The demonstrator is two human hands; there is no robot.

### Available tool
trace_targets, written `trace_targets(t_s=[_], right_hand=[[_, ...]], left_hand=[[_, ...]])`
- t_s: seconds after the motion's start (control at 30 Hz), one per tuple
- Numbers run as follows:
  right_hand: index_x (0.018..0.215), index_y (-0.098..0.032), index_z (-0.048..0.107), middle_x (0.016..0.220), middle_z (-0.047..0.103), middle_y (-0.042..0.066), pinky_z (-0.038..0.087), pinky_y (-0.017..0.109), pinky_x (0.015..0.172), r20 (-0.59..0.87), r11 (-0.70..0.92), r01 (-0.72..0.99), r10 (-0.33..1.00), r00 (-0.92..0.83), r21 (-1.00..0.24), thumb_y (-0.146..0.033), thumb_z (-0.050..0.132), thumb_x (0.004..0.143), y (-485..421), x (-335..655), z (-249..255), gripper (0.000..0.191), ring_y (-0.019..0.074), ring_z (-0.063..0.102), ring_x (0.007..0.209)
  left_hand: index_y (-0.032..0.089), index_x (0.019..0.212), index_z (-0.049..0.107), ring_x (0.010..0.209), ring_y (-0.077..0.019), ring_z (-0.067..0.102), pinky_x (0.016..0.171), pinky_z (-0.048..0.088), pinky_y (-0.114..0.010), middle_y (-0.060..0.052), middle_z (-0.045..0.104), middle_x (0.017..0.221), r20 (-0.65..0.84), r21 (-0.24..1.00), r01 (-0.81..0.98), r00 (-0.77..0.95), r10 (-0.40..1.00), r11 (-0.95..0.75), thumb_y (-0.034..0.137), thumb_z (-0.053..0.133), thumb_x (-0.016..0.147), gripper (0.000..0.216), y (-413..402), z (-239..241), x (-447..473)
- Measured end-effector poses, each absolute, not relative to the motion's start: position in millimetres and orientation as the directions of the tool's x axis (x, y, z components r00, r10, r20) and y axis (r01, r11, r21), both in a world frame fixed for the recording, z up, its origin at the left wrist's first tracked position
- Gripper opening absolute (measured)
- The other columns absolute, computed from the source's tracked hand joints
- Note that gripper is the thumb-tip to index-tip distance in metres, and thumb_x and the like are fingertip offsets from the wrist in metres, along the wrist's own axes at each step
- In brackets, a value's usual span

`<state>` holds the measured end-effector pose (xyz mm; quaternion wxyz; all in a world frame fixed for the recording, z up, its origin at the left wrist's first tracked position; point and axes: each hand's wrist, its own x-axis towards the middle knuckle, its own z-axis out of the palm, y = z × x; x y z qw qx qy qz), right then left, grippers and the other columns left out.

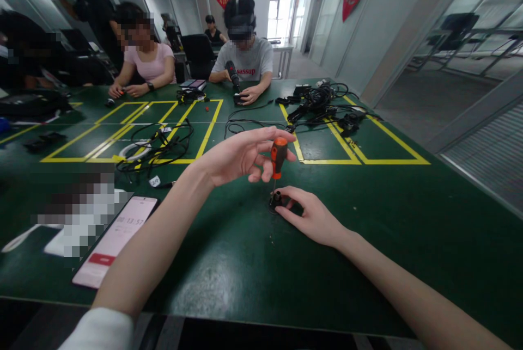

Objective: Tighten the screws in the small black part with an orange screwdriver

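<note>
My left hand [239, 155] pinches the orange-and-black handle of a small screwdriver [278, 158], held upright with its thin shaft pointing down. The tip meets a small black part [276, 198] resting on the green table [229, 263]. My right hand [312, 216] lies on the table just right of that part, its thumb and forefinger closed on it and steadying it. What the black part is I cannot make out.
A phone [116, 240] with a lit screen lies at the left front. Black cables [153, 146] sprawl over yellow taped squares, and more cables and chargers [322, 105] are piled at the back right. Several people sit at the far side; one in a grey shirt [245, 61] handles a device.
</note>
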<state>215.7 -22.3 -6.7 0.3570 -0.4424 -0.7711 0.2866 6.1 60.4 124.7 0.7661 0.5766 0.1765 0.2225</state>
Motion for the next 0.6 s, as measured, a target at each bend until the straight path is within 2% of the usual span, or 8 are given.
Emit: trace_targets(t_s=[0.1,0.2,0.33,0.43,0.5,0.6], right_hand=[[0.116,-0.020,0.067,0.110,0.075,0.009,0.061,0.036,0.077,0.287,0.438,0.478,0.889,-0.357,-0.761,-0.026,0.061,0.096,-22.3,215.6,-6.4,0.022,0.0202,0.069,0.088],[0.117,-0.020,0.067,0.111,0.075,0.010,0.061,0.036,0.078,0.289,0.441,0.482,0.888,-0.359,-0.757,-0.026,0.061,0.096,-22.1,216.0,-6.5,0.023,0.0204,0.069,0.089],[0.118,-0.020,0.067,0.111,0.076,0.010,0.061,0.037,0.077,0.298,0.449,0.490,0.886,-0.357,-0.747,-0.027,0.061,0.096,-22.0,216.2,-6.1,0.024,0.0205,0.070,0.088],[0.117,-0.020,0.067,0.111,0.076,0.010,0.062,0.038,0.077,0.294,0.447,0.497,0.887,-0.357,-0.744,-0.027,0.061,0.096,-22.6,215.6,-4.5,0.024,0.0212,0.070,0.089],[0.118,-0.021,0.068,0.112,0.076,0.010,0.062,0.038,0.077,0.294,0.445,0.499,0.888,-0.354,-0.744,-0.027,0.061,0.095,-23.2,215.1,-3.6,0.024,0.0218,0.070,0.090],[0.119,-0.022,0.068,0.114,0.076,0.010,0.062,0.039,0.078,0.294,0.443,0.494,0.889,-0.351,-0.749,-0.027,0.060,0.096,-23.6,214.7,-3.4,0.025,0.0224,0.071,0.092]], left_hand=[[0.015,0.120,0.069,0.052,-0.0062,0.060,0.038,0.036,-0.016,-0.006,0.074,0.100,-0.044,0.963,-0.119,0.814,0.580,0.240,0.037,0.066,0.094,0.034,60.4,125.8,6.9],[0.013,0.114,0.070,0.050,-0.0043,0.056,0.038,0.035,-0.014,-0.007,0.073,0.098,-0.038,0.971,-0.113,0.798,0.602,0.212,0.034,0.071,0.091,0.030,60.2,125.6,7.0],[0.014,0.102,0.064,0.051,-0.0051,0.058,0.040,0.036,-0.014,-0.008,0.076,0.099,-0.022,0.969,-0.132,0.794,0.608,0.208,0.034,0.082,0.082,0.034,58.8,124.7,7.4],[0.016,0.099,0.059,0.051,-0.0061,0.061,0.043,0.040,-0.015,-0.009,0.077,0.100,-0.006,0.973,-0.134,0.803,0.596,0.191,0.033,0.083,0.082,0.034,57.8,125.0,7.8],[0.016,0.101,0.059,0.051,-0.0072,0.063,0.043,0.040,-0.015,-0.007,0.077,0.097,-0.002,0.973,-0.135,0.809,0.588,0.189,0.034,0.080,0.084,0.032,58.1,125.0,7.9],[0.015,0.113,0.065,0.052,-0.0088,0.065,0.039,0.037,-0.017,-0.007,0.076,0.097,-0.013,0.967,-0.132,0.830,0.558,0.220,0.041,0.071,0.091,0.034,59.6,124.3,7.6]])
